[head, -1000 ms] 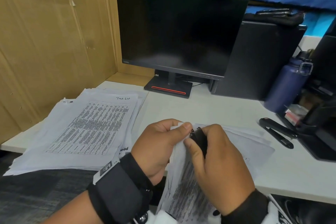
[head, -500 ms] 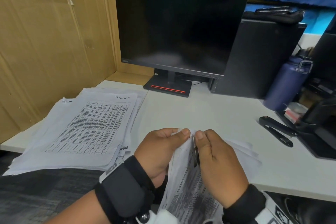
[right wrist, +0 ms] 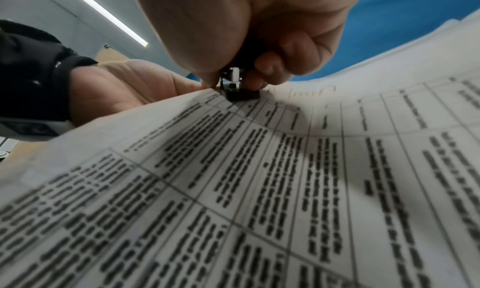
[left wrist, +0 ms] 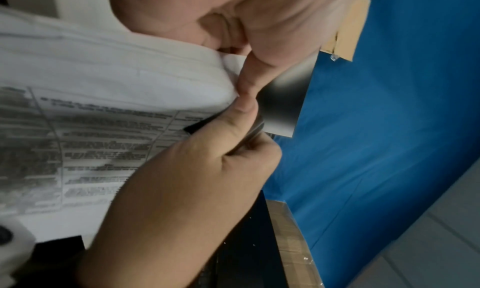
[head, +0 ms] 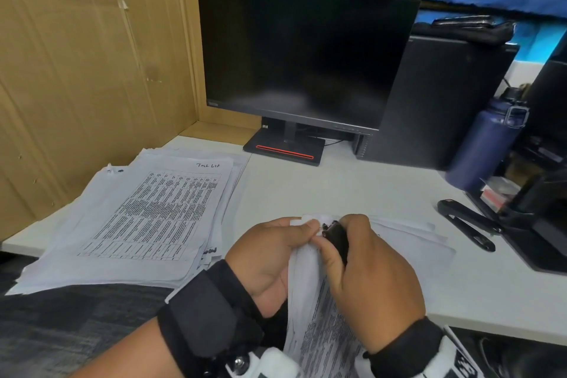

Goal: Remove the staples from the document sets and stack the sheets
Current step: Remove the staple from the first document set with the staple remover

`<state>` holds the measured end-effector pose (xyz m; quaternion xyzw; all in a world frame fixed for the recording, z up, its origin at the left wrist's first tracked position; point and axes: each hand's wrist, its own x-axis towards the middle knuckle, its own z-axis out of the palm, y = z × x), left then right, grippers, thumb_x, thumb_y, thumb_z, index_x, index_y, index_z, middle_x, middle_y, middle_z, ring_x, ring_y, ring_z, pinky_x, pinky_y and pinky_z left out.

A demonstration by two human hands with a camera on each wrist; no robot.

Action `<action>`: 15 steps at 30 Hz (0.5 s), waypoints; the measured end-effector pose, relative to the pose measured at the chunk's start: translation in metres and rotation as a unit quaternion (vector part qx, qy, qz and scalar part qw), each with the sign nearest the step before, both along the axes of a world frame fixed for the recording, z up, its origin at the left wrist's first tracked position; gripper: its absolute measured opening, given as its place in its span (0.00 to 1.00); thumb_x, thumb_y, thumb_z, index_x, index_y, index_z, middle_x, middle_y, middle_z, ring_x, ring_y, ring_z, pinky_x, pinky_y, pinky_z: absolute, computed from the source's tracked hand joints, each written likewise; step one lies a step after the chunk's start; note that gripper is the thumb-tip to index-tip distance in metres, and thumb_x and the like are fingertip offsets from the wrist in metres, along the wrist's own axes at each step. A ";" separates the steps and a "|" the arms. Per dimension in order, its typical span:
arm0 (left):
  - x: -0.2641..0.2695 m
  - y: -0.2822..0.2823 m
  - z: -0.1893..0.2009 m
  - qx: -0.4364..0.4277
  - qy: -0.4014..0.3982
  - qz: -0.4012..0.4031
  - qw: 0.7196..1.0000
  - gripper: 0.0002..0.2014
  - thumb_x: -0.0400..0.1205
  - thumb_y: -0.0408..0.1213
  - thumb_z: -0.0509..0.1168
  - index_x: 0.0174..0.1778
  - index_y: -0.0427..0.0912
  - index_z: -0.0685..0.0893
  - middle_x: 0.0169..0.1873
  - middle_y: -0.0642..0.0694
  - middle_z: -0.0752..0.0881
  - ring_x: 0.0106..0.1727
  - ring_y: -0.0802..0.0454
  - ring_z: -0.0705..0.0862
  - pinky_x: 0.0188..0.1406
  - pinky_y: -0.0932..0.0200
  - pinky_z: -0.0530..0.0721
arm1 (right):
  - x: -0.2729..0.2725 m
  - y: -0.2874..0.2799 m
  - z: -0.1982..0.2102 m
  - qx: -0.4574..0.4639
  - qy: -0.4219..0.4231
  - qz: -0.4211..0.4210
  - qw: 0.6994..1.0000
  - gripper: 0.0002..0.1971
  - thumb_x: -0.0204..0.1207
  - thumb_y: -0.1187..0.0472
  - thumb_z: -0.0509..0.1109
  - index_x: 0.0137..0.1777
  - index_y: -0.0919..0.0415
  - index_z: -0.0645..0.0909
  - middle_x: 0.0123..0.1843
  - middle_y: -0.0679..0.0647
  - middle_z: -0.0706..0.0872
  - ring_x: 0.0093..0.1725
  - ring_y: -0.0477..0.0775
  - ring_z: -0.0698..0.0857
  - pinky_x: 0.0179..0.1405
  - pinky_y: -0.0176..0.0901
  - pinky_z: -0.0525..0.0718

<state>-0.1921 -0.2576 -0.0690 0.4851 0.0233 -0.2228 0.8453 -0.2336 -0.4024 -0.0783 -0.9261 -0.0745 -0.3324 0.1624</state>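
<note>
My left hand (head: 270, 258) pinches the printed white document set's (right wrist: 285, 189) corner; my right hand (head: 368, 279) grips the small black staple remover (head: 336, 236). I should pry slowly, keeping the corner taut.

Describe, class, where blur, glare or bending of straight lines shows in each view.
Head view: the monitor shows a pale sheen low down, and the bottle is smeared. Left wrist view: print on the paper is blurred. Right wrist view: table lines on the paper curve; near text is soft.
</note>
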 end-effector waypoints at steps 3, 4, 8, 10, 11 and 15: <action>-0.001 0.002 0.003 -0.029 0.018 -0.045 0.998 0.07 0.81 0.33 0.71 0.42 0.34 0.92 0.39 0.36 0.91 0.38 0.44 0.91 0.44 0.51 0.90 | -0.001 0.001 -0.001 -0.010 -0.036 -0.001 0.999 0.16 0.83 0.36 0.53 0.47 0.49 0.66 0.28 0.41 0.71 0.23 0.47 0.71 0.16 0.39 0.68; -0.001 0.003 0.003 -0.035 0.022 -0.055 0.998 0.06 0.81 0.33 0.71 0.44 0.34 0.92 0.40 0.36 0.91 0.38 0.43 0.91 0.45 0.51 0.90 | -0.002 0.002 -0.001 -0.012 -0.046 -0.001 0.999 0.15 0.83 0.38 0.54 0.47 0.49 0.67 0.29 0.41 0.69 0.24 0.46 0.68 0.18 0.38 0.66; -0.002 0.004 0.007 -0.047 0.032 -0.080 0.995 0.07 0.82 0.32 0.68 0.48 0.32 0.90 0.40 0.36 0.90 0.38 0.43 0.91 0.42 0.52 0.91 | -0.002 0.001 -0.002 -0.026 -0.073 0.003 0.997 0.13 0.82 0.41 0.57 0.47 0.50 0.68 0.29 0.42 0.69 0.24 0.49 0.72 0.23 0.37 0.62; -0.002 0.004 0.006 -0.056 0.032 -0.079 0.995 0.09 0.84 0.30 0.67 0.44 0.32 0.91 0.39 0.37 0.91 0.37 0.44 0.92 0.40 0.53 0.91 | -0.001 -0.001 -0.002 -0.033 -0.074 0.006 0.997 0.13 0.82 0.41 0.57 0.45 0.49 0.68 0.29 0.42 0.68 0.24 0.50 0.75 0.24 0.38 0.62; -0.002 0.004 0.005 -0.059 0.028 -0.077 0.995 0.09 0.84 0.31 0.67 0.43 0.33 0.92 0.40 0.37 0.91 0.38 0.44 0.92 0.41 0.52 0.91 | 0.000 -0.002 -0.002 -0.035 -0.072 0.008 0.997 0.13 0.82 0.41 0.57 0.45 0.49 0.68 0.29 0.42 0.69 0.24 0.50 0.75 0.24 0.38 0.62; -0.004 0.002 0.006 -0.056 0.001 -0.081 0.995 0.09 0.83 0.35 0.70 0.49 0.34 0.93 0.44 0.36 0.92 0.43 0.43 0.92 0.52 0.48 0.91 | 0.003 -0.007 -0.002 -0.037 -0.074 0.029 0.996 0.14 0.82 0.40 0.58 0.47 0.51 0.71 0.30 0.45 0.76 0.26 0.51 0.76 0.23 0.39 0.66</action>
